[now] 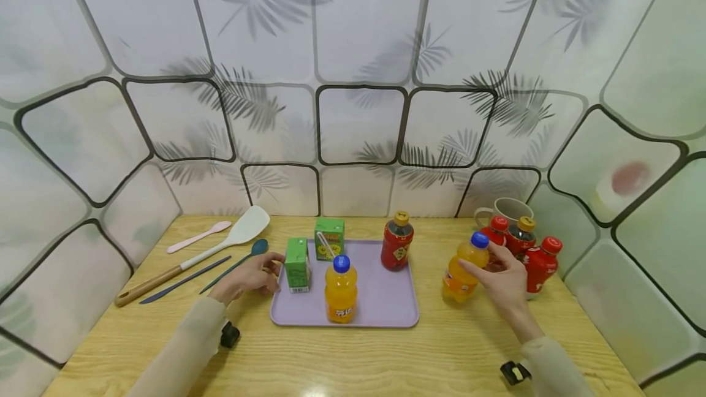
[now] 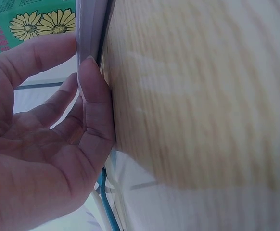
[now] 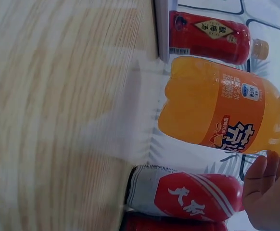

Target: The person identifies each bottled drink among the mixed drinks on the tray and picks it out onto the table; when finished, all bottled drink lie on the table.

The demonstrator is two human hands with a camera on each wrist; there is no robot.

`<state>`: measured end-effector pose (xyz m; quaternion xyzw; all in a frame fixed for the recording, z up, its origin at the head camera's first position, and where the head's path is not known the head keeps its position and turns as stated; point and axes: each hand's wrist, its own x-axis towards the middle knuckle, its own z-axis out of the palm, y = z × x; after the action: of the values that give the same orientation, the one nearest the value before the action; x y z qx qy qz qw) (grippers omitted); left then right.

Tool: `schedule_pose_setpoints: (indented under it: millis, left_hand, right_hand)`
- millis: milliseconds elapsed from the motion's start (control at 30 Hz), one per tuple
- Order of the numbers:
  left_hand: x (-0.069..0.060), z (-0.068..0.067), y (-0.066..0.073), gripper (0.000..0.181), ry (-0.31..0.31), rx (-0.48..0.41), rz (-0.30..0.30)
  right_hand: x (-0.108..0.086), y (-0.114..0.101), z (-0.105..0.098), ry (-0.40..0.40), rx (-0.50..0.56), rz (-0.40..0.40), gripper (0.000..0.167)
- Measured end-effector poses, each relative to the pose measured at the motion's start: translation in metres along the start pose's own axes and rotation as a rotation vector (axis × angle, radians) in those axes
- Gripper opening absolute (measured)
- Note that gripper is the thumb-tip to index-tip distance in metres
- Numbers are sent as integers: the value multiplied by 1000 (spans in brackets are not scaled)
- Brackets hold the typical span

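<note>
My right hand (image 1: 504,280) holds an orange soda bottle (image 1: 462,271) with a blue cap near its top. The bottle leans, and its base appears raised off the table in the right wrist view. At the left edge of the lilac tray (image 1: 380,305), my left hand (image 1: 256,276) pinches the rim between its fingers, beside a green drink carton (image 1: 298,268). Also on the tray stand a second green carton (image 1: 330,234), another orange soda bottle (image 1: 340,299) and a dark red bottle with a gold cap (image 1: 397,247). A pale straw-like stick shows before the second carton.
Behind my right hand are red-capped bottles (image 1: 543,265), a dark gold-capped bottle (image 1: 521,234) and a beige mug (image 1: 513,207). Left of the tray lie a wooden-handled turner (image 1: 245,225), a pink spoon (image 1: 198,236), a blue knife (image 1: 187,279) and a teal spoon (image 1: 259,246).
</note>
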<state>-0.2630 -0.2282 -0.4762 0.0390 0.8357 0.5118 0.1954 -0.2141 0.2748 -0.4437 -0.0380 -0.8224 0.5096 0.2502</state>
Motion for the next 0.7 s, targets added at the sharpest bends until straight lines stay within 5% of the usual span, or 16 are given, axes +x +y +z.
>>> schedule_pose_setpoints:
  millis: [700]
  left_hand:
    - [1, 0, -1, 67, 1, 0, 13]
  right_hand:
    - [9, 11, -31, 100, -77, 209, 71]
